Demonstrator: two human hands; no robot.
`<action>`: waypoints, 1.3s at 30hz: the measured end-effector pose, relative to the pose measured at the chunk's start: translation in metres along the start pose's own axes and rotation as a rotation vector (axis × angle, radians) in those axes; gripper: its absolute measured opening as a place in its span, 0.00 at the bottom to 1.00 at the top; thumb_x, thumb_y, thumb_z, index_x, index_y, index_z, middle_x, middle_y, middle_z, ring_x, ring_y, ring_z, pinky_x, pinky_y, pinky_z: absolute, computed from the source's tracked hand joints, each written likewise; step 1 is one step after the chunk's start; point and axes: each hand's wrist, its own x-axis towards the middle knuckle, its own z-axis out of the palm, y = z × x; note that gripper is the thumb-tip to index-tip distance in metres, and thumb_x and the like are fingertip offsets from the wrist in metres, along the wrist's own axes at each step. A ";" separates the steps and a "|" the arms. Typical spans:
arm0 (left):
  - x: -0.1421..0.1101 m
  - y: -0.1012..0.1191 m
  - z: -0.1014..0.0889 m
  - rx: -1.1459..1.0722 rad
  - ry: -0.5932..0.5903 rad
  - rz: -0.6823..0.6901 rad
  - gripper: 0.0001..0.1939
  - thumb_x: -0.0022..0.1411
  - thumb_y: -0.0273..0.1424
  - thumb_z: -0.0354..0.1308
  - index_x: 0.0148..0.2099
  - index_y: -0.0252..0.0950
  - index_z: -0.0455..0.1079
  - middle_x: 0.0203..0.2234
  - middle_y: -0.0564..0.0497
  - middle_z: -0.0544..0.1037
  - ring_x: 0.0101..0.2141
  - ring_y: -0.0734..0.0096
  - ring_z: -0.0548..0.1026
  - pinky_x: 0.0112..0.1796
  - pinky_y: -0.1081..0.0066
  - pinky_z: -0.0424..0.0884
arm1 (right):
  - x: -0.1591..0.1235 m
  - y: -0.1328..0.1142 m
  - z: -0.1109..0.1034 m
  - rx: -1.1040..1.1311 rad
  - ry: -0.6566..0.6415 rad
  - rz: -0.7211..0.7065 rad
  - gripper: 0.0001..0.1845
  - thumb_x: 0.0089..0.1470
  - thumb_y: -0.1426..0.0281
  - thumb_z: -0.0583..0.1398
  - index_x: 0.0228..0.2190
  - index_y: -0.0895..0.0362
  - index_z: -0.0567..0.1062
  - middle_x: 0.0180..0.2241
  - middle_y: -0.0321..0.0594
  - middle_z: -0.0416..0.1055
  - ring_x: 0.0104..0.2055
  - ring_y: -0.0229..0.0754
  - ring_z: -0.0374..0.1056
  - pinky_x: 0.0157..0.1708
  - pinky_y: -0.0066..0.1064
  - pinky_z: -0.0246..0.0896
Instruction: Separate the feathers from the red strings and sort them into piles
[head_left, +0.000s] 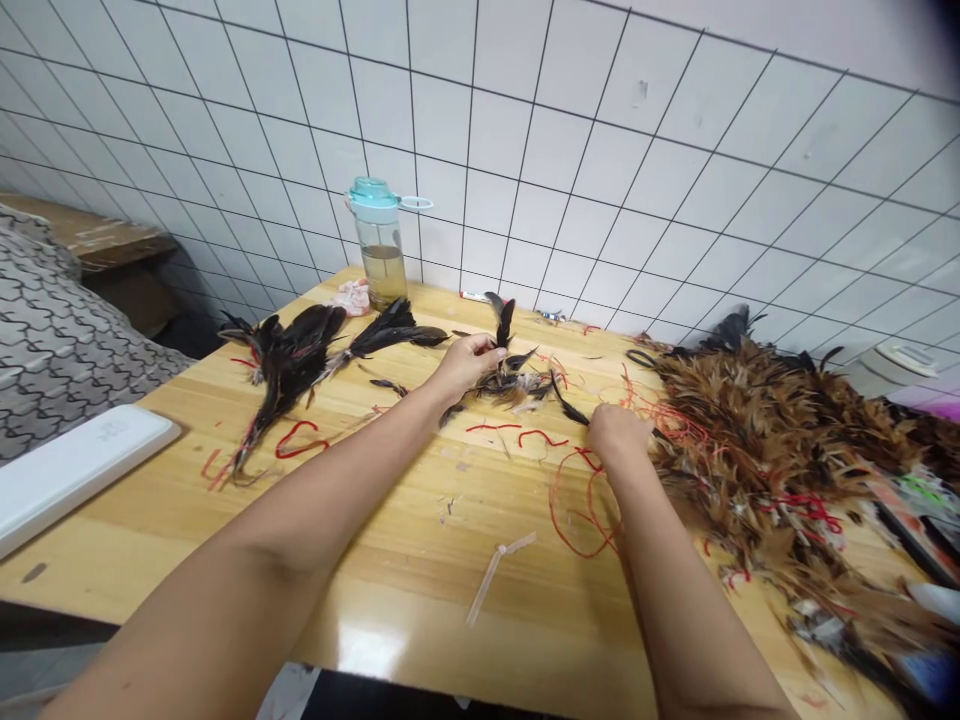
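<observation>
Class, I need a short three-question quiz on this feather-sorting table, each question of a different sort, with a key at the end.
1. True or false: the left hand holds a dark feather upright.
2. Which stands by the tiled wall? A) a water bottle with a teal lid, B) a red mug, C) a green vase.
3. Fill in: the right hand rests at the edge of the big pile of ____ feathers, near the red strings.

Key: 1 true; 2 A; 3 brown.
</observation>
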 end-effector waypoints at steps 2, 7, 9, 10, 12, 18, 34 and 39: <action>-0.001 0.000 0.000 0.028 -0.009 0.011 0.13 0.46 0.36 0.65 0.29 0.32 0.69 0.18 0.58 0.65 0.20 0.82 0.59 0.25 0.76 0.53 | -0.003 -0.002 0.003 -0.019 0.042 -0.015 0.19 0.55 0.80 0.50 0.42 0.62 0.77 0.44 0.58 0.75 0.49 0.54 0.70 0.51 0.53 0.52; -0.002 -0.001 0.001 0.116 -0.019 0.026 0.13 0.49 0.37 0.64 0.29 0.32 0.68 0.19 0.57 0.67 0.22 0.81 0.61 0.26 0.76 0.55 | 0.005 0.005 0.005 0.130 0.001 -0.014 0.16 0.52 0.79 0.53 0.41 0.63 0.75 0.44 0.57 0.75 0.46 0.53 0.71 0.45 0.44 0.57; -0.003 0.000 0.004 0.113 -0.038 0.023 0.13 0.50 0.37 0.63 0.30 0.33 0.69 0.20 0.57 0.68 0.23 0.80 0.62 0.27 0.76 0.56 | 0.011 0.013 0.003 0.331 -0.034 -0.053 0.12 0.51 0.76 0.55 0.37 0.60 0.74 0.39 0.53 0.76 0.41 0.49 0.71 0.38 0.37 0.58; -0.004 0.001 0.006 0.104 -0.055 0.021 0.13 0.50 0.37 0.63 0.31 0.33 0.69 0.21 0.57 0.68 0.23 0.80 0.63 0.27 0.76 0.57 | 0.014 0.016 0.001 0.460 -0.011 -0.093 0.09 0.51 0.74 0.55 0.34 0.59 0.74 0.35 0.50 0.76 0.37 0.46 0.70 0.35 0.34 0.58; -0.007 0.003 0.013 0.095 -0.098 0.002 0.12 0.50 0.37 0.63 0.31 0.32 0.69 0.21 0.56 0.68 0.23 0.80 0.63 0.27 0.76 0.57 | 0.017 0.019 -0.002 0.729 0.081 -0.145 0.05 0.50 0.71 0.55 0.28 0.58 0.71 0.27 0.43 0.73 0.31 0.42 0.67 0.31 0.31 0.56; -0.027 0.008 0.041 0.124 -0.198 -0.118 0.10 0.51 0.34 0.62 0.32 0.31 0.69 0.19 0.56 0.68 0.22 0.79 0.64 0.25 0.76 0.57 | 0.002 -0.013 -0.005 1.373 0.076 -0.268 0.08 0.46 0.64 0.56 0.22 0.54 0.64 0.17 0.31 0.62 0.21 0.36 0.57 0.26 0.29 0.52; -0.026 -0.002 0.044 0.127 -0.250 -0.115 0.09 0.47 0.29 0.64 0.33 0.32 0.71 0.22 0.55 0.71 0.26 0.77 0.67 0.30 0.76 0.62 | -0.014 -0.051 0.017 1.313 0.147 -0.228 0.05 0.46 0.65 0.55 0.24 0.53 0.64 0.20 0.33 0.63 0.23 0.39 0.57 0.26 0.31 0.52; -0.024 -0.001 0.040 -0.074 -0.240 -0.166 0.11 0.47 0.29 0.65 0.34 0.31 0.71 0.22 0.55 0.70 0.24 0.79 0.65 0.28 0.76 0.60 | -0.016 -0.051 0.015 1.386 0.093 -0.331 0.10 0.47 0.60 0.57 0.26 0.55 0.67 0.22 0.35 0.65 0.24 0.38 0.58 0.26 0.30 0.54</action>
